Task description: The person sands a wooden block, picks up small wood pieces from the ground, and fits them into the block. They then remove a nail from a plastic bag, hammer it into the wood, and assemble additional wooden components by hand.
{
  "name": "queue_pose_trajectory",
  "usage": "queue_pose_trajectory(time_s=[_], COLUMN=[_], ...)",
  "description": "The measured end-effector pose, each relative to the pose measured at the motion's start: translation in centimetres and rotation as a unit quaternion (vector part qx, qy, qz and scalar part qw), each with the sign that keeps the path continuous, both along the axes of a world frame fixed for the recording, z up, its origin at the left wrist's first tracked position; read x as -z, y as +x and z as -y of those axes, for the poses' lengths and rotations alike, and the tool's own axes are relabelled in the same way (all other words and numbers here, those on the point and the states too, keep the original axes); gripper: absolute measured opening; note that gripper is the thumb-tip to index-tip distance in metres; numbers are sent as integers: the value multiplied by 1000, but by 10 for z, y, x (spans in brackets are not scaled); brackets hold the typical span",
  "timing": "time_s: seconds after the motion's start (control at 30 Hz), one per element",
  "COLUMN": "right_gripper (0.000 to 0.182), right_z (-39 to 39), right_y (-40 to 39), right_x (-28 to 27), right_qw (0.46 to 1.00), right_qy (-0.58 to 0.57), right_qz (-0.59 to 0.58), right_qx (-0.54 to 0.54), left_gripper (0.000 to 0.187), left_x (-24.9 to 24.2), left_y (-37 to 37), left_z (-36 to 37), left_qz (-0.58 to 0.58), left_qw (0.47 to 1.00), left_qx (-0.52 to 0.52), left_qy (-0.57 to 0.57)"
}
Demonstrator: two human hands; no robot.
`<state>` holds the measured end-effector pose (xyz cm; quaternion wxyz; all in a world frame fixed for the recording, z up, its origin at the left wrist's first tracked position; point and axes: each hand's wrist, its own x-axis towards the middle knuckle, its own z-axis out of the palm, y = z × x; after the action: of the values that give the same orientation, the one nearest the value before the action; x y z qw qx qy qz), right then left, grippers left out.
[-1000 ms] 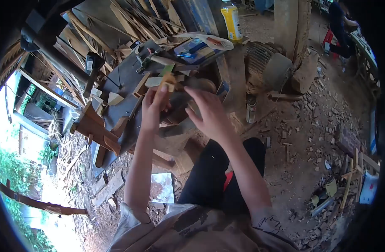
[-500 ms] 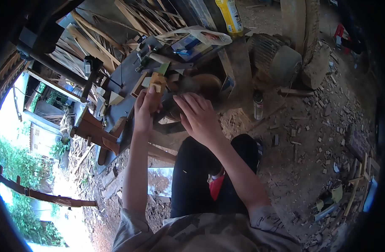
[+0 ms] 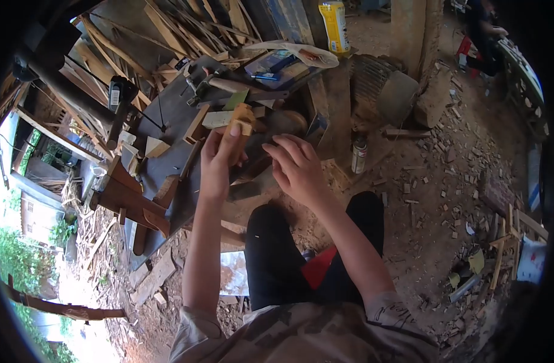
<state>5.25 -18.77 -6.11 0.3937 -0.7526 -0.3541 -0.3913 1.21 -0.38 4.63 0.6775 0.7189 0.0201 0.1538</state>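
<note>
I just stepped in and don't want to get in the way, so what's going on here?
A person seated at a dark worktop grips a small wooden piece in the left hand. The right hand is apart from it, fingers loosely bent, with nothing visible in its grasp. A yellow-labelled bottle stands beyond, and wood scraps litter the ground.

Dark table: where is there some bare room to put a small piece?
A bare patch of dark table lies between the pale wedge and the brown block. It is crowded around the plastic bag and green piece.
</note>
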Motion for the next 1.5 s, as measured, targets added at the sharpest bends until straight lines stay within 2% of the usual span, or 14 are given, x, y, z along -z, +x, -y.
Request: queue_pose_trajectory(time_s=[0.33,0.73,0.93,1.13,1.5], right_gripper=[49,49,50,50,49], right_z=[-11,-13,-8,-10,-14], right_y=[-15,-12,-8,-6,1], right_x=[-10,-6,-6,-4,3], right_qw=[998,999,999,999,997], right_qy=[-26,-15,-29,-14,-5], right_qz=[-12,-3,5,13,33], right_qx=[54,38,34,41,67], left_gripper=[49,51,53,53,53], left_x=[3,1,-7,4,7], left_y=[-8,-14,-8,-7,-3], left_z=[-3,1,-11,-20,-16], left_qz=[28,32,93,71,65], left_qw=[999,999,981,967,973], left_qx=[34,31,-28,-57,-30], left_qy=[-3,24,171,236,218])
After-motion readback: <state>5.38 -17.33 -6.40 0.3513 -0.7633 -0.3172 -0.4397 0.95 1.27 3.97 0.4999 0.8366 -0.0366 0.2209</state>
